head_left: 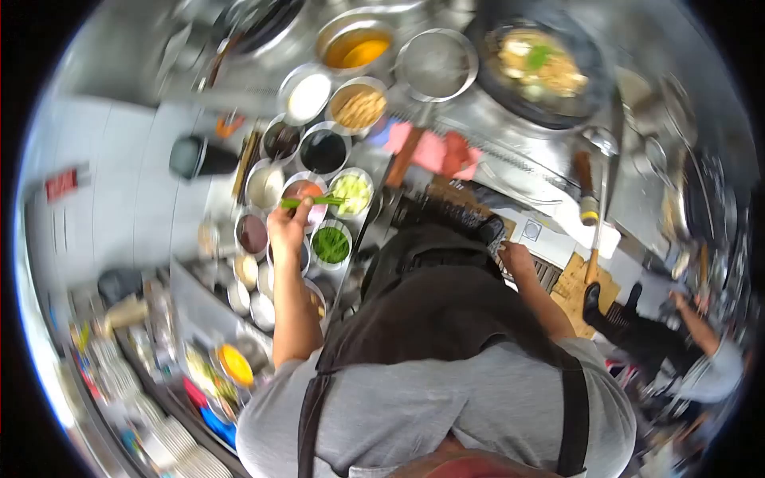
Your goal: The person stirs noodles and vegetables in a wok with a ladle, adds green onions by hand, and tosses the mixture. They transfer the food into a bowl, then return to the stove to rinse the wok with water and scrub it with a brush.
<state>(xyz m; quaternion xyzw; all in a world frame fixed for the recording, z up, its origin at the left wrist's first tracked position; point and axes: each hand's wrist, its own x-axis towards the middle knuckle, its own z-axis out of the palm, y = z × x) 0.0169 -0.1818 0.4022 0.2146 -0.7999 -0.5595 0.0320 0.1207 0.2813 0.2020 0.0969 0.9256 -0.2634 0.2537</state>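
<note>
My left hand is closed on a green-handled utensil, which lies across the bowl of reddish contents and reaches the bowl of pale green chopped pieces. Just below it stands a bowl of chopped greens. Near my right side hangs my right hand, its fingers curled; what they hold, if anything, is too small to tell. At the upper right, a dark wok contains yellowish food with a green garnish.
A strainer sits beside a pot of orange liquid. Pink and red cloths lie on the counter edge. Ladles lean at the right. Another person stands at the lower right. Stacked plates are at lower left.
</note>
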